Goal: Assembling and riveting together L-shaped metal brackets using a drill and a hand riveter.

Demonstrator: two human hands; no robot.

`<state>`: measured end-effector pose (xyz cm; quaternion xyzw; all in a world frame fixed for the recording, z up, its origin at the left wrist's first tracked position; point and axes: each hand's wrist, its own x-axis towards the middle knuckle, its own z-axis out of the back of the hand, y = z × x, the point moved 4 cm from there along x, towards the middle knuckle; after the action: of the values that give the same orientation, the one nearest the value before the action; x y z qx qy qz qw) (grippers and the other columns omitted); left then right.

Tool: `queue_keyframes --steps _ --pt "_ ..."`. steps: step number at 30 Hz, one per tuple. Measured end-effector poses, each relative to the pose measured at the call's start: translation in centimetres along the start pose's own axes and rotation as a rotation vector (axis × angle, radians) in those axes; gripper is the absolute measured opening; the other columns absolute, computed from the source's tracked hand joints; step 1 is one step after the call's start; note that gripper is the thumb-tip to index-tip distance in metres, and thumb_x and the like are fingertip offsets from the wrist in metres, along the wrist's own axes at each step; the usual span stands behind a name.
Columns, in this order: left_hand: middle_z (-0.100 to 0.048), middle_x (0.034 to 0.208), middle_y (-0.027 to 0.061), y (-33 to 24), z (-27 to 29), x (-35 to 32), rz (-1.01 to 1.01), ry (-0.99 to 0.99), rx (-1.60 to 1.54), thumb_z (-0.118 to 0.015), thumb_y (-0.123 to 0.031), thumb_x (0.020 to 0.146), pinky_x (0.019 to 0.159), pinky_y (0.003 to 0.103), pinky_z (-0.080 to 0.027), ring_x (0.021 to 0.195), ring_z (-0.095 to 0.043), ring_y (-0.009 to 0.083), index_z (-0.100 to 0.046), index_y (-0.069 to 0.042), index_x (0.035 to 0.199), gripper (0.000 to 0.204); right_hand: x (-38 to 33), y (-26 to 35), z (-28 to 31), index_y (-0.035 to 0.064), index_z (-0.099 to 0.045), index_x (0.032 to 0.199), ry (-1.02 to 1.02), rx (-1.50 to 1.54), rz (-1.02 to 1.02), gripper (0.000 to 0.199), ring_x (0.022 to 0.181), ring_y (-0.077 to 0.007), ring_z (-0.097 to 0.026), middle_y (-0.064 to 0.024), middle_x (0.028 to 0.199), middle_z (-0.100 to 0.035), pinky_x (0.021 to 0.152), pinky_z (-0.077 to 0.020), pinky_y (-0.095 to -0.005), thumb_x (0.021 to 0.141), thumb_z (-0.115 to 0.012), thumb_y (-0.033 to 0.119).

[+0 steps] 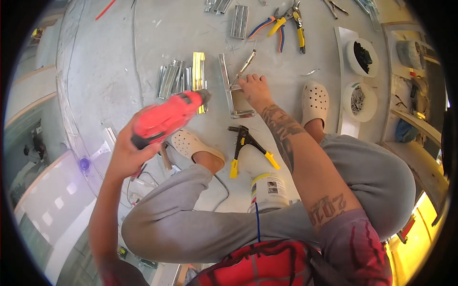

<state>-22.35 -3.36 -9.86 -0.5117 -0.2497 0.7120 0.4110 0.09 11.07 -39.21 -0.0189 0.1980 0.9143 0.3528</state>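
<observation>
My left hand [125, 155] is closed round the grip of a red power drill [164, 118], which is slightly blurred, its chuck pointing right. In front of me, my right hand [257, 90] has its fingers curled on a bent metal channel piece [228, 90] lying on the floor. Silvery locking pliers [245, 65] angle up from that piece, close to my fingertips; their jaws are hard to make out. Left of it lie several short metal channel offcuts [171, 78], one catching yellow light [198, 66]. A hand riveter [243, 143] with yellow-tipped handles rests nearer me.
Yellow-handled snips [299, 31] and orange-blue pliers [263, 26] lie at the back. On the right stand white tubs of dark screws [362, 57] and of rivets or nails [358, 101]. A white bucket [271, 190] and a hammer [165, 157] sit near my legs.
</observation>
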Motion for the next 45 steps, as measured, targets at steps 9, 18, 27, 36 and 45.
queue_keyframes --steps 9,18,27,36,45 --pt "-0.063 0.123 0.0107 0.3 -4.4 3.8 0.097 -0.018 0.062 -0.071 -0.008 0.073 0.098 0.031 -0.044 0.111 -0.059 0.0168 -0.048 -0.005 0.140 0.071 -0.1 0.7 0.6 0.0169 -0.062 0.099 -0.044 0.045 -0.019 0.019 0.101 -0.0239 -0.055 -0.0054 0.098 -0.059 0.083 -0.0381 -0.0395 0.081 -0.062 0.012" --pt "-0.064 0.120 0.0117 0.0 -4.9 4.8 0.099 -0.027 0.079 -0.070 -0.008 0.073 0.097 0.030 -0.045 0.108 -0.060 0.0162 -0.048 -0.003 0.140 0.070 -0.3 0.6 1.3 0.0170 -0.062 0.102 -0.045 0.045 -0.024 0.026 0.101 -0.0238 -0.056 -0.0050 0.097 -0.059 0.083 -0.0382 -0.0393 0.078 -0.062 0.006" --pt "-0.062 0.122 0.0116 -0.3 -5.0 4.7 0.117 -0.025 0.057 -0.070 -0.007 0.074 0.098 0.030 -0.044 0.110 -0.059 0.0167 -0.048 -0.002 0.139 0.068 -0.2 0.4 0.4 0.0186 -0.063 0.098 -0.099 0.056 -0.036 0.023 0.099 -0.0240 -0.056 -0.0048 0.095 -0.059 0.085 -0.0387 -0.0417 0.076 -0.066 0.010" --pt "-0.069 0.107 0.0090 -3.2 -6.2 6.4 0.155 -0.037 0.180 -0.074 -0.009 0.073 0.088 0.029 -0.050 0.098 -0.064 0.0149 -0.056 -0.002 0.129 0.059 -0.5 0.4 0.9 0.0179 -0.065 0.097 -0.113 0.029 -0.011 0.021 0.098 -0.0220 -0.056 -0.0031 0.094 -0.060 0.086 -0.0383 -0.0417 0.078 -0.064 0.009" --pt "-0.069 0.110 0.0097 -3.3 -7.4 6.2 0.058 -0.030 0.286 -0.077 -0.010 0.072 0.089 0.030 -0.050 0.100 -0.066 0.0164 -0.057 -0.004 0.128 0.060 -0.3 0.3 1.0 0.0183 -0.066 0.101 -0.036 0.011 -0.033 0.023 0.101 -0.0212 -0.057 -0.0031 0.098 -0.062 0.090 -0.0372 -0.0413 0.080 -0.061 0.009"
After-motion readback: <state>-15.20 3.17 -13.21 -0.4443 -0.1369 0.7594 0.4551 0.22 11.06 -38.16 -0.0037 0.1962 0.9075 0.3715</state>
